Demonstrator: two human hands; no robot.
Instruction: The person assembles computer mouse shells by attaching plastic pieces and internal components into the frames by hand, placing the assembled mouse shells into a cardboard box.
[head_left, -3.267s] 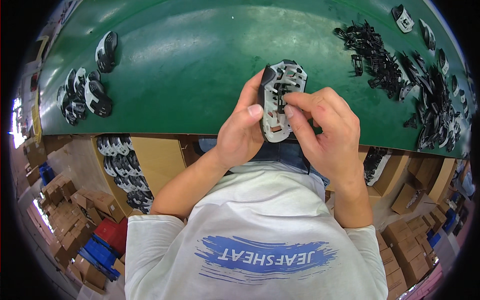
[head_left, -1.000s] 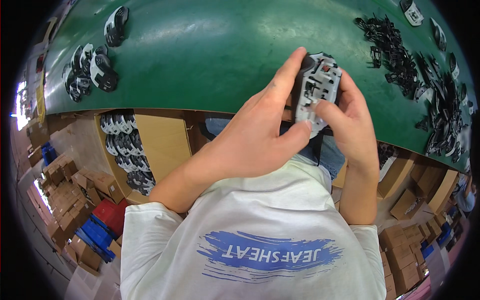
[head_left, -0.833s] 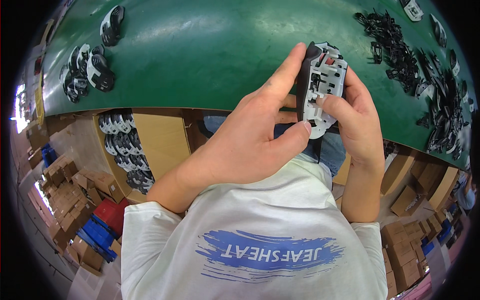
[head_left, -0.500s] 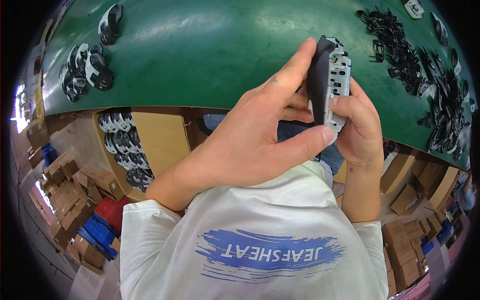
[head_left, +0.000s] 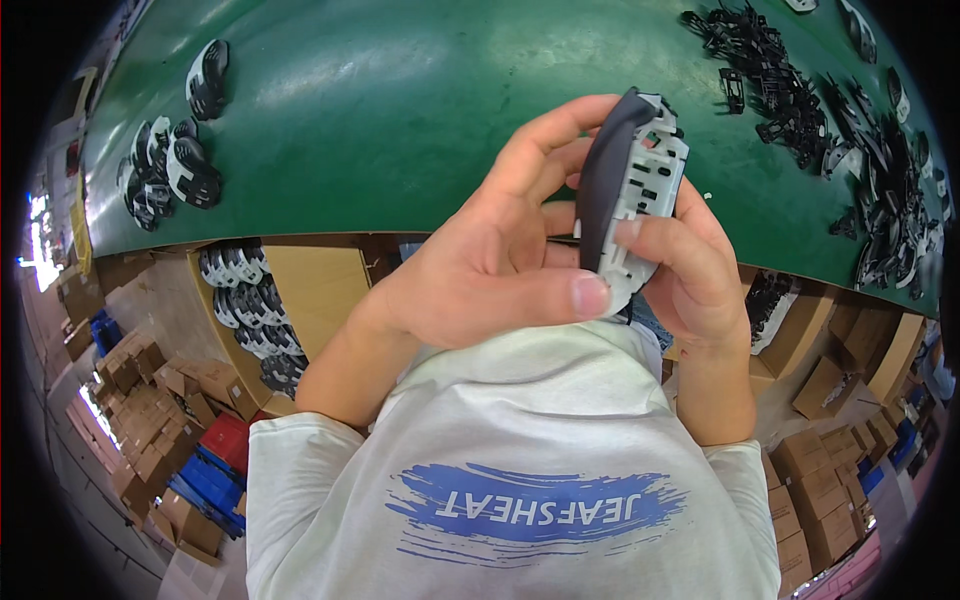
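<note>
Between both hands, over the near edge of the table, is a curved plastic housing part (head_left: 603,185) with a dark grey shell and a white slotted side. It stands nearly upright, with its white side turned toward the right. My left hand (head_left: 480,265) grips the dark shell, thumb at the lower end and fingers curled behind. My right hand (head_left: 700,285) holds the white side with its thumb pressed on the slots; its other fingers are mostly hidden behind the part.
The green table (head_left: 400,140) spans the far side. Several black-and-white housings (head_left: 190,172) lie at its left, and heaps of small black plastic parts (head_left: 770,85) at its right. Below the left edge stands an open carton (head_left: 318,300) holding stacked housings. Cardboard boxes (head_left: 810,480) stand on the floor.
Both hands have brought the housing part slightly left and closer to me. It has turned a little, so more of its slotted white side shows.
</note>
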